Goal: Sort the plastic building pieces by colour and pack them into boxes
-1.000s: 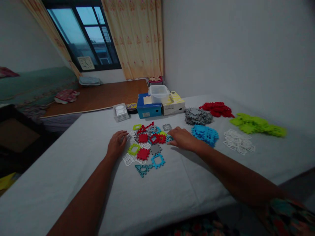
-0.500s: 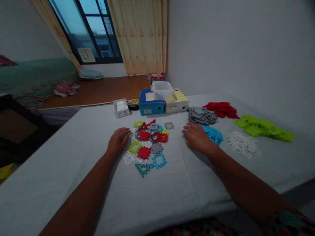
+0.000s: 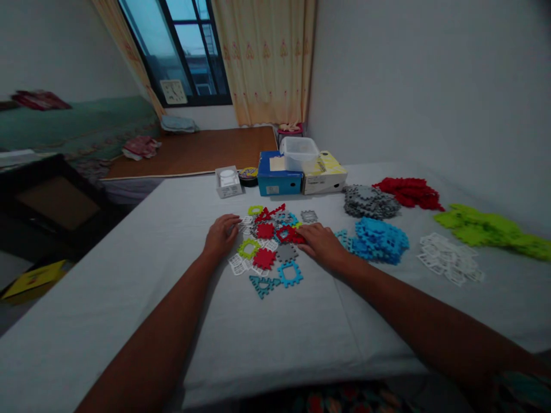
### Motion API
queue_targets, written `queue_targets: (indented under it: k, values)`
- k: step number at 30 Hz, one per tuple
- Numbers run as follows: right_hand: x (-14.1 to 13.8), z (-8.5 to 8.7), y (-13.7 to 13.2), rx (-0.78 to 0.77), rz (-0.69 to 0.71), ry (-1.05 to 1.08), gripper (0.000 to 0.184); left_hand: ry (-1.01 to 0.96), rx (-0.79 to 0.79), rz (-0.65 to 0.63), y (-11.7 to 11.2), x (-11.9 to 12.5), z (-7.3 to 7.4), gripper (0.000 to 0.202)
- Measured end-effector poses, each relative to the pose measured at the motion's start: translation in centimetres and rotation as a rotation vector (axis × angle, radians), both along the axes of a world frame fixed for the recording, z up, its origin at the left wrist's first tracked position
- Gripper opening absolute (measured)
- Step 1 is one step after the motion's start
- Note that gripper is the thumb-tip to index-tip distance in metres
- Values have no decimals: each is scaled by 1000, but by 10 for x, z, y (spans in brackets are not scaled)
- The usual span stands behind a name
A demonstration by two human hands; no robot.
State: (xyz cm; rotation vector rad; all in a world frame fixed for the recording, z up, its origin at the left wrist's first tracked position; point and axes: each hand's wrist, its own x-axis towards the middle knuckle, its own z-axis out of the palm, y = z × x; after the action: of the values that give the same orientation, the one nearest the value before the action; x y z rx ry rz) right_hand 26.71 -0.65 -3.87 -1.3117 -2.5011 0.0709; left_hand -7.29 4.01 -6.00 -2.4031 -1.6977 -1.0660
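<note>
A mixed pile of flat, notched plastic building pieces lies on the white cloth. My left hand (image 3: 221, 236) rests at the pile's left edge, thumb apart from the fingers, its fingertips by a white lattice piece (image 3: 247, 221). From the right, my right hand (image 3: 319, 243) reaches in with fingers stretched out over the edge of a red piece (image 3: 284, 234); its fingertips partly cover the pieces there. Nearer me lie a light blue square frame (image 3: 290, 275) and a teal triangle (image 3: 263, 285). A solid red square (image 3: 264, 258) and a green frame (image 3: 248, 249) lie between my hands.
Sorted heaps stand to the right: blue (image 3: 381, 240), grey (image 3: 371, 202), red (image 3: 410, 192), white (image 3: 450, 258) and green (image 3: 491, 226). Behind the pile are a blue box (image 3: 279, 182), a yellow-white box (image 3: 325, 179), a clear tub (image 3: 300, 152) and a small white box (image 3: 228, 182).
My right hand has moved left from the blue heap to the mixed pile. My left hand stays by the pile's left edge. The whole view has shifted slightly.
</note>
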Motion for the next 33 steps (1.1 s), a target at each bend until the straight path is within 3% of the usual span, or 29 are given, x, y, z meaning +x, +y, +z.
queue_targets:
  k: [6,12,16,19,23,25,29,33]
  values:
    - [9,6,-2,-90,36,175,43,17,-16,-24,1,-1,0,30]
    - [35,36,-13,-129,19,181,39,11,-22,5,5,-7,-5,32]
    - [83,69,-8,-18,38,261,36,23,-27,-13,6,-10,-5,34]
    - [150,83,20,79,-140,269,43,13,-17,-15,7,-11,-5,35]
    - [257,70,68,196,-681,205,50,33,-16,-16,10,-14,-7,38]
    - [299,54,83,126,-830,132,46,41,-21,-7,11,-17,-8,39]
    - [337,25,91,-102,-832,93,24,45,-34,22,12,-20,-10,41]
    - [339,15,91,-66,-787,97,27,53,-60,43,13,-21,-10,43]
